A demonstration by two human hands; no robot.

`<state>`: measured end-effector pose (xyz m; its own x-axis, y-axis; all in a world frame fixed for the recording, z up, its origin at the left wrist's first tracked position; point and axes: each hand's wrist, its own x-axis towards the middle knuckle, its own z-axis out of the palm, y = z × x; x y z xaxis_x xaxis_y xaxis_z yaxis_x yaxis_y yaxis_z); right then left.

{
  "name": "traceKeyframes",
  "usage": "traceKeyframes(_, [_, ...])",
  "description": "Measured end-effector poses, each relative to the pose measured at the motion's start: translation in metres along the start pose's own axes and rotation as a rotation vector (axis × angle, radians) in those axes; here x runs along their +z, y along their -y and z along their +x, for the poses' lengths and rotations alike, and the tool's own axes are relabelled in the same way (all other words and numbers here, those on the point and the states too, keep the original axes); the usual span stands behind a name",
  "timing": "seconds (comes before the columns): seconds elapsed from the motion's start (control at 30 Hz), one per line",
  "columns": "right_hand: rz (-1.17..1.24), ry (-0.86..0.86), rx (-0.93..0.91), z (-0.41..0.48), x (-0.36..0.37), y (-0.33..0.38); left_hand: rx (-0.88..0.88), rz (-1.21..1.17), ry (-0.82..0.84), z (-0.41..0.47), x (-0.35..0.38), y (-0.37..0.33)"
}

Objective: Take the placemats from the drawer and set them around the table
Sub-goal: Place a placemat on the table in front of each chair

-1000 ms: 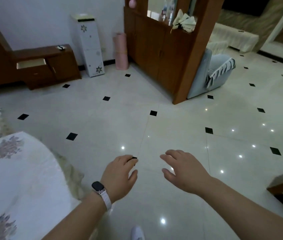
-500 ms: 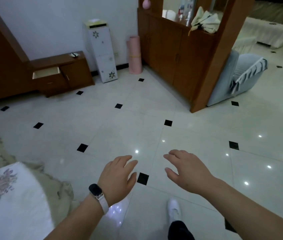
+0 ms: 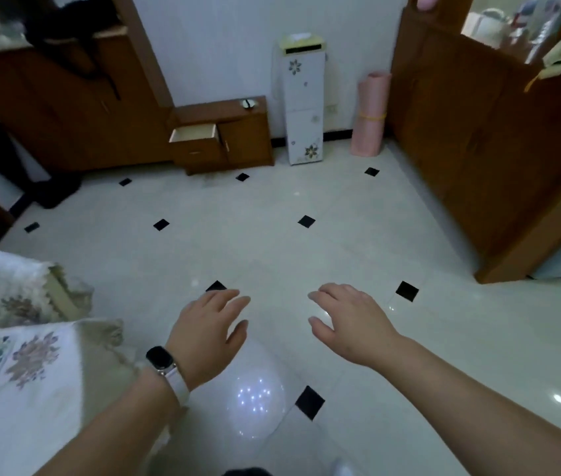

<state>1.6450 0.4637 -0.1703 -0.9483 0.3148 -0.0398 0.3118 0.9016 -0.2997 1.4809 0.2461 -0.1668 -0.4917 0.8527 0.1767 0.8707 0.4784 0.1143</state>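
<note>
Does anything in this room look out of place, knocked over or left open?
Only the drawer of the low wooden cabinet by the far wall: it stands pulled out, while the door beside it is shut. The rolled pink mat and white floral cabinet stand upright; no spill shows on the tiles.

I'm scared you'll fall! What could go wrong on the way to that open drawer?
The floor is glossy, with lights mirrored in it, so a foot might slip. The drawer juts out low from the small cabinet; a shin could bump its corner. The tablecloth edge hangs close beside the left hand, so the watch might snag it.
</note>
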Motion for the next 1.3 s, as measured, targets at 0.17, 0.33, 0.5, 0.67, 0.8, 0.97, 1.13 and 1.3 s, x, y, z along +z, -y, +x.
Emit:
traceKeyframes(0.17, [0.026,0.050,-0.215,0.088,0.003,0.038,-0.204,0.021,-0.053,0.009,-0.009,0.052])
traceKeyframes(0.33, [-0.010,0.109,-0.364,0.178,0.021,0.080,-0.364,0.029,-0.055,0.006,0.011,0.124])
traceKeyframes(0.5, [-0.076,0.175,-0.419,0.275,0.043,0.126,-0.491,-0.040,-0.041,0.022,0.038,0.219])
traceKeyframes(0.67, [-0.138,0.206,-0.442,0.368,0.045,0.183,-0.530,-0.086,-0.111,0.050,0.034,0.318])
traceKeyframes(0.8, [-0.125,0.162,-0.500,0.440,0.043,0.241,-0.591,-0.058,-0.181,0.066,0.010,0.397])
traceKeyframes(0.97, [-0.139,0.209,-0.630,0.505,0.057,0.310,-0.700,-0.045,-0.242,0.051,-0.006,0.453])
traceKeyframes(1.13, [-0.139,0.273,-0.763,0.563,0.083,0.370,-0.854,-0.036,-0.259,0.027,0.001,0.493])
traceKeyframes(1.3, [-0.135,0.355,-0.896,0.629,0.115,0.415,-1.010,-0.001,-0.285,0.024,0.002,0.539])
